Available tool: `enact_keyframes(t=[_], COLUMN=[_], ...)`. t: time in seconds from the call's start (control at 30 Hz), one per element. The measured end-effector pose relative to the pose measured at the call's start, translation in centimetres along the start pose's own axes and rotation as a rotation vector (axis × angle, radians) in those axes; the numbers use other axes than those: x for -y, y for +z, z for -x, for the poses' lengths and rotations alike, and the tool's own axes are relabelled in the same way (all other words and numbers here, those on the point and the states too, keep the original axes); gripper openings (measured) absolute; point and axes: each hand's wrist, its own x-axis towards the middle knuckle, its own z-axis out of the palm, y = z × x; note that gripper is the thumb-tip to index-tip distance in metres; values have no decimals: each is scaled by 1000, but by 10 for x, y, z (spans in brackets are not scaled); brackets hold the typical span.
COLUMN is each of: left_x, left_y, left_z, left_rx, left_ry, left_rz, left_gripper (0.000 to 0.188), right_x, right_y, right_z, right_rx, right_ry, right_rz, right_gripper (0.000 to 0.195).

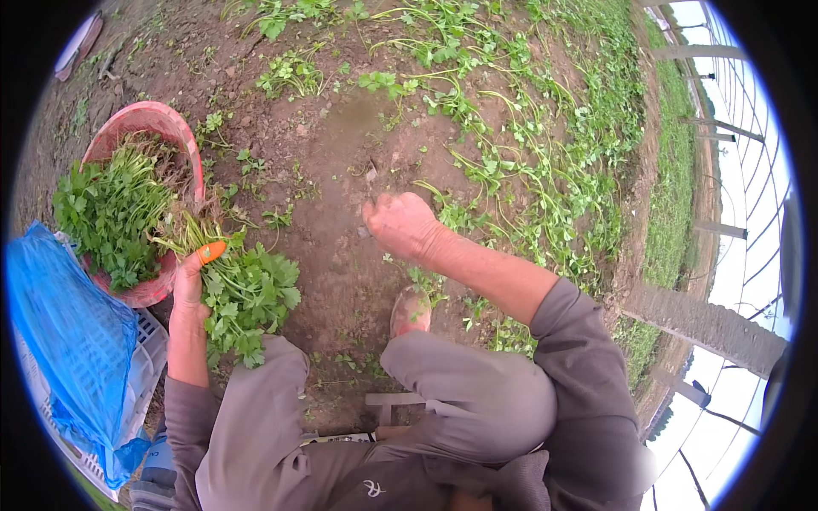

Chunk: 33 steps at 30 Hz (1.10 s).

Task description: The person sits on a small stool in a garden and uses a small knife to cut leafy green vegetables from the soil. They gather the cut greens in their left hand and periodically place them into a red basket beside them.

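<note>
My left hand (190, 281), with an orange finger cot (211, 252) on the thumb, grips a bunch of leafy celery (249, 300). The bunch's leaves spread toward my left knee, and its pale stem ends and roots point up toward a red plastic basket (190, 137). More celery (118, 211) lies in that basket, roots at the far side and leaves hanging over the left rim. Over the bare soil in front of me, my right hand (402, 223) is curled into a loose fist. I see nothing between its fingers, though their inner side is hidden.
Rows of growing celery (530, 160) cover the ground at the right. A blue plastic sheet (70, 345) drapes over a white crate (150, 345) at the lower left. My shoe (411, 312) rests on the soil (332, 255). Concrete posts (703, 326) stand along the right edge.
</note>
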Motion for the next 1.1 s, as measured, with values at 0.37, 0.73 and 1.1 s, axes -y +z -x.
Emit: enact_keyframes(t=[0.37,0.73,1.1], left_x=[12,9,-1], left_y=[6,-3,-18], left_z=[-6,-12,-8], left_rx=[-8,7,-73], left_ry=[9,-29,88], left_rz=[-45,-46,-160], left_gripper=[42,48,36], right_x=[-10,-59,-68], right_y=[-7,-51,-76], right_z=[-3,-27,-32], right_rx=[7,-123,-78], right_ry=[87,286,252], right_rz=[-41,80,37], right_gripper=[17,34,46])
